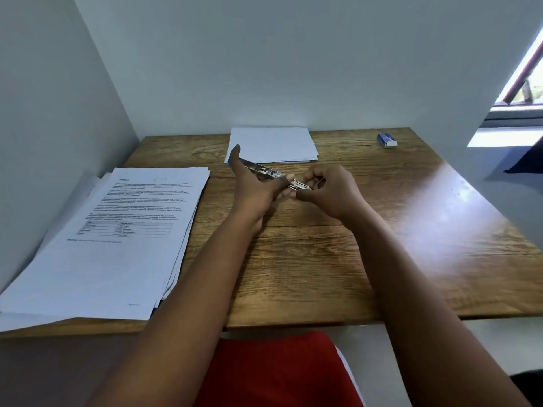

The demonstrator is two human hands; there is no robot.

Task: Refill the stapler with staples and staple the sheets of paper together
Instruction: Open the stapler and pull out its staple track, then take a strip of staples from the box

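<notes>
**Both hands on the stapler above the table**

Head view: the left hand [252,186] grips the metal stapler [266,172], held above the wooden table [323,259]. The right hand [329,190] pinches its near end. Printed sheets [117,230] lie at left, blank paper [271,143] behind, a staple box [387,140] far right.

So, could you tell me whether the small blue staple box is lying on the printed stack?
No, the staple box lies on bare table.

On the table [338,259], printed stack [117,230] lies left, blank sheets [271,143] behind, small box [387,140] far right.
</notes>
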